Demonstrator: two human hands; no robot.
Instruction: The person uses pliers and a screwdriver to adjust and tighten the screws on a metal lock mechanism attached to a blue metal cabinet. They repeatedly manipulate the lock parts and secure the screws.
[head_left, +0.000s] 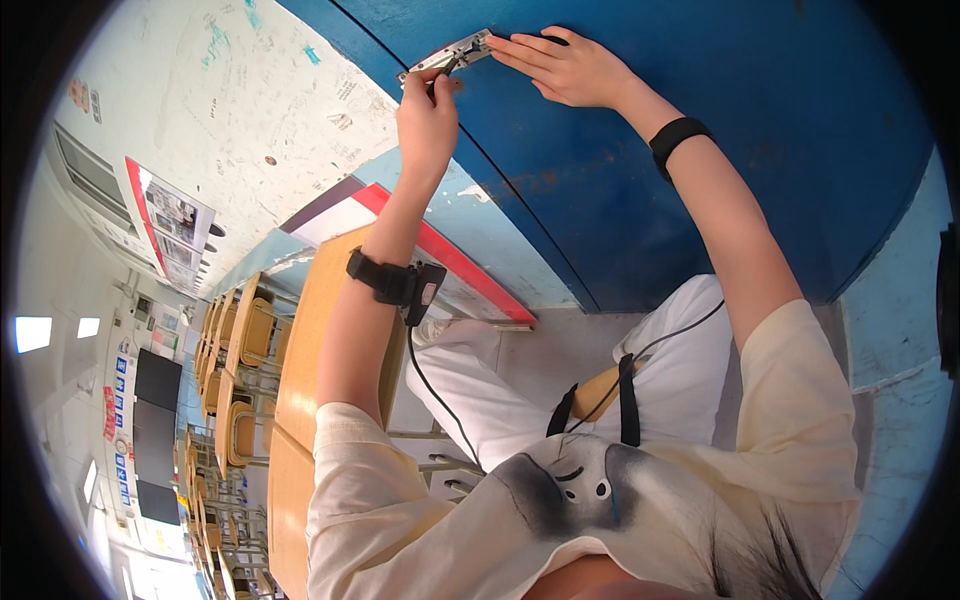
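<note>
A silver metal door latch (457, 58) is fixed near the edge of a blue door (645, 172). My left hand (429, 112) pinches a thin dark tool (448, 69), whose exact kind I cannot tell; its far end meets the middle of the latch. On the other side, my right hand (574, 67) has its fingers extended along the door, with fingertips touching the latch's right end. Nothing is seen held in it. A dark spot or part (555, 40) shows partly behind its fingers. My left hand hides the latch's lower left end.
A marked white wall (285, 97) adjoins the door. Below my left arm stand a wooden desk (300, 375) and a red-edged board (457, 259) against the wall. Rows of desks and chairs (251, 337) fill the left. A black cable (442, 397) hangs from my left wrist device.
</note>
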